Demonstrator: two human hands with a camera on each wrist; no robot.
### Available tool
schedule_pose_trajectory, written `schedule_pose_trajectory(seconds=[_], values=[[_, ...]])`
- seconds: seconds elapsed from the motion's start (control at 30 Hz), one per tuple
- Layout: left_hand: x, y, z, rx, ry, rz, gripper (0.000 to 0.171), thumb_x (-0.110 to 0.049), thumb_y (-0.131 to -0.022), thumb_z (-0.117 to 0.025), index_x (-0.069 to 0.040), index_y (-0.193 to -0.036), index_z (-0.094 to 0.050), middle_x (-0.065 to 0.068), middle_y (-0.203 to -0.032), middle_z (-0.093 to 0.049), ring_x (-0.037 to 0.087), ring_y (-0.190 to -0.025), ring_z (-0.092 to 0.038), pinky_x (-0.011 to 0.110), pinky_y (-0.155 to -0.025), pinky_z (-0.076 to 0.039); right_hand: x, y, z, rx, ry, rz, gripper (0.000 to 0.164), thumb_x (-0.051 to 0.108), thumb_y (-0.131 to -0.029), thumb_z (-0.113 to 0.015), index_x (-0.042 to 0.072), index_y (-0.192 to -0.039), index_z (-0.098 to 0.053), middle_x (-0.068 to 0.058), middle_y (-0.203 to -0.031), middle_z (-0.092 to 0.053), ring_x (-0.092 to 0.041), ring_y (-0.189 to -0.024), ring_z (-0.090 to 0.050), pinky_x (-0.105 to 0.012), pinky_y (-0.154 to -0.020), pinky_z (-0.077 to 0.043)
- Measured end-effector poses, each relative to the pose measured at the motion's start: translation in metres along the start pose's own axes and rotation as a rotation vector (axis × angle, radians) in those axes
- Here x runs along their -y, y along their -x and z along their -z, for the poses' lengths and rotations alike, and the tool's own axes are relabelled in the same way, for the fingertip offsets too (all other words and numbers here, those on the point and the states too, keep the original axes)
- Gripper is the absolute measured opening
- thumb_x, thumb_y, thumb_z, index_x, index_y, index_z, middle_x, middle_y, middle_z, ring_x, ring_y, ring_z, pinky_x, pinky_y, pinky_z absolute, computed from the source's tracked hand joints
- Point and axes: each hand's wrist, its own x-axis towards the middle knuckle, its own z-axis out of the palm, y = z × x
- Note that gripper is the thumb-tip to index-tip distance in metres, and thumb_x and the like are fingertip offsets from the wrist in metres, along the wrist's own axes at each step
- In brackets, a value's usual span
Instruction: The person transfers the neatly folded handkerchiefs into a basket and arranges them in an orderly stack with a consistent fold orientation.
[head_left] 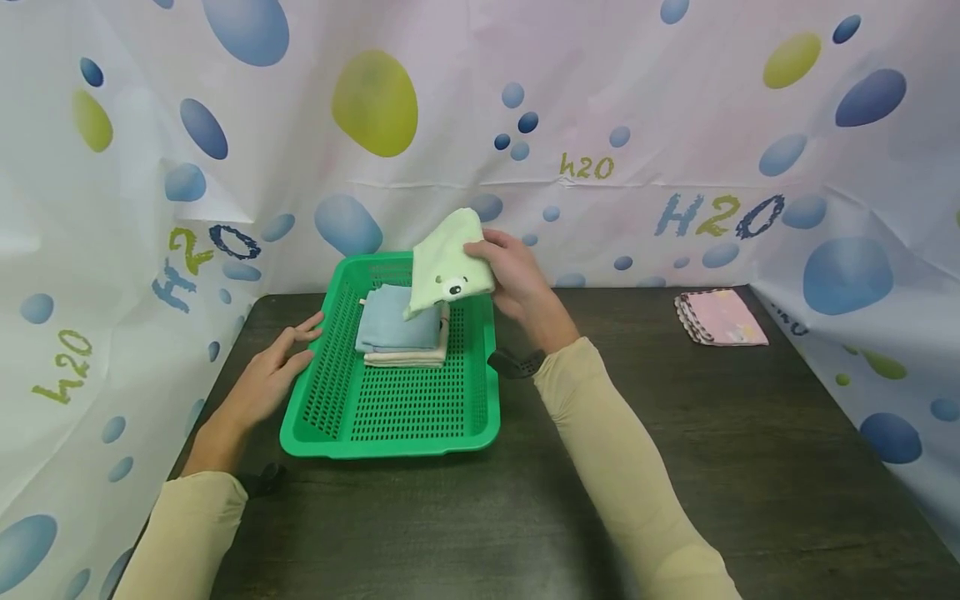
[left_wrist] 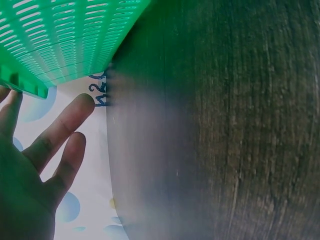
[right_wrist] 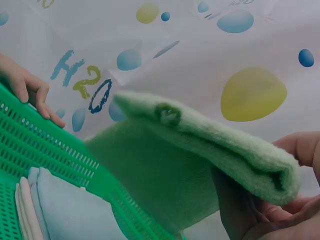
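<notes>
A folded pale green towel [head_left: 448, 258] with an eye print hangs above the green plastic basket [head_left: 315, 429]. My right hand [head_left: 517, 271] pinches it by its right edge, thumb on top, as the right wrist view also shows. Beneath the towel, inside the basket, lies a stack: a folded light blue towel [head_left: 397, 321] on top of cream cloths [head_left: 405, 358]. My left hand [head_left: 266, 375] touches the basket's left rim with its fingers extended. In the left wrist view those fingers [left_wrist: 60, 125] are spread beside the basket's slotted wall.
A folded pink cloth [head_left: 723, 318] with a patterned edge lies at the right back of the dark wooden table [head_left: 600, 492]. A white curtain [head_left: 465, 100] with coloured ovals and H2O lettering stands behind the table and along both sides.
</notes>
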Motion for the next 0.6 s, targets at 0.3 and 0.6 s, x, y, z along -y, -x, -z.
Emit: schedule_pose_trajectory(seconds=[0.3, 0.6], values=[[0.001, 0.000, 0.001, -0.007, -0.001, -0.003, 0.041, -0.034, -0.111, -0.041, -0.013, -0.145, -0.046, 0.002, -0.167, -0.034, 0.046, -0.151, -0.034, 0.074, -0.107, -0.035, -0.006, -0.004, -0.019, 0.028, -0.024, -0.015, 0.048, 0.009, -0.101, -0.059, 0.004, -0.147, -0.048, -0.014, -0.140, -0.059, -0.021, -0.115, -0.063, -0.028, -0.090, -0.055], [0.006, 0.000, -0.001, -0.013, 0.005, -0.001, 0.042, -0.036, -0.111, -0.040, -0.013, -0.146, -0.046, 0.004, -0.167, -0.035, 0.047, -0.151, -0.032, 0.076, -0.108, -0.033, -0.021, -0.010, -0.036, 0.050, -0.078, -0.050, 0.053, 0.006, -0.102, -0.056, 0.004, -0.153, -0.041, -0.015, -0.148, -0.053, -0.029, -0.135, -0.056, -0.042, -0.115, -0.047]])
